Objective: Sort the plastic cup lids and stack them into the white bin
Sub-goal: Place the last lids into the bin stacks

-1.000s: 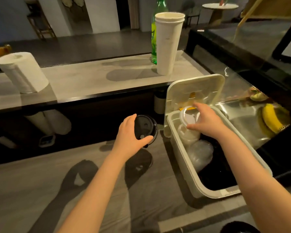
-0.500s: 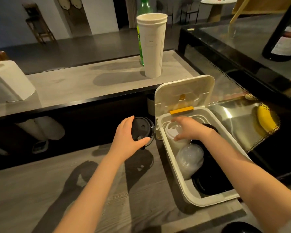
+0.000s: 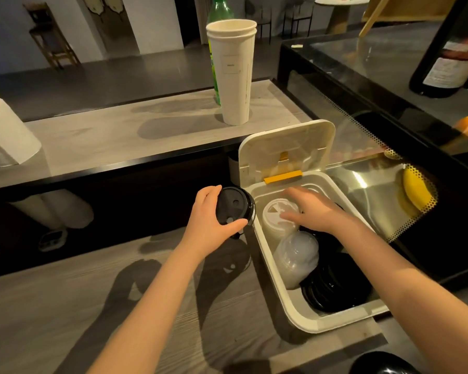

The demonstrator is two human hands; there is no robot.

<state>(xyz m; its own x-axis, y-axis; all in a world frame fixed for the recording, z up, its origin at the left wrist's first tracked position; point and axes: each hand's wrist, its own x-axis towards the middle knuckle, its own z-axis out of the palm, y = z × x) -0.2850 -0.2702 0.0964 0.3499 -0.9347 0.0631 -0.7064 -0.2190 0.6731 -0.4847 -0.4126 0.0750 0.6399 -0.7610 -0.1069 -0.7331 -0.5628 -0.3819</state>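
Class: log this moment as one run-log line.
left hand: holds round black plastic lid | right hand: on white lid stack | white plastic bin: open

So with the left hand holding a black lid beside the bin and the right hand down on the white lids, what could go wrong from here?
The left hand has only a fingertip grip on the black lid outside the white bin; it could drop onto the counter. The right hand pressing the white lid stack may tip it onto the clear dome lids. Those lean on the black lid stack, so sorted kinds could mix.
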